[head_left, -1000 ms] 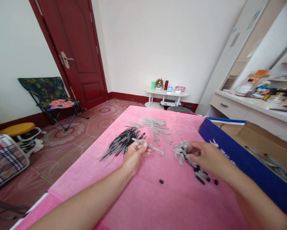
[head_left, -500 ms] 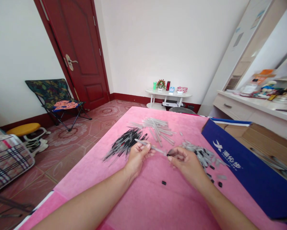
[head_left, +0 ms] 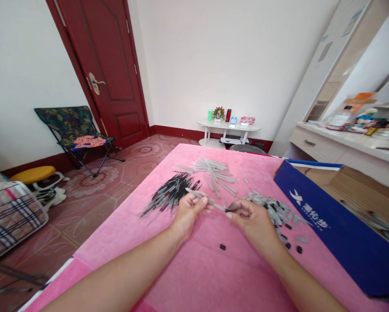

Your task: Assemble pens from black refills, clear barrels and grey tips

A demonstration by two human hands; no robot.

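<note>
My left hand [head_left: 191, 213] is closed around a slim, greyish translucent pen barrel [head_left: 216, 205], its pointed end sticking out to the upper left. At the barrel's other end, my right hand [head_left: 253, 220] pinches a small black plug [head_left: 227, 210] between thumb and fingers. Barrel and plug appear to touch; the fingers partly cover the join. Left of my left hand lies a heap of dark pen refills [head_left: 168, 195]. Beyond both hands is a pile of pale barrels [head_left: 215, 170]. Translucent and black caps [head_left: 274, 209] spread beside my right hand. One black plug [head_left: 222, 247] lies nearer me.
A pink cloth [head_left: 194, 277] covers the table. A blue cardboard box [head_left: 340, 242] stands along its right edge, holding some long items. Past it is a white counter [head_left: 344, 145]. A folding chair [head_left: 74, 125] and a yellow stool [head_left: 34, 174] stand on the floor at left.
The barrel and the black plug have come together; a small gap showed between the barrel's end and my right fingers before. Both hands are otherwise nearly in the same place.
</note>
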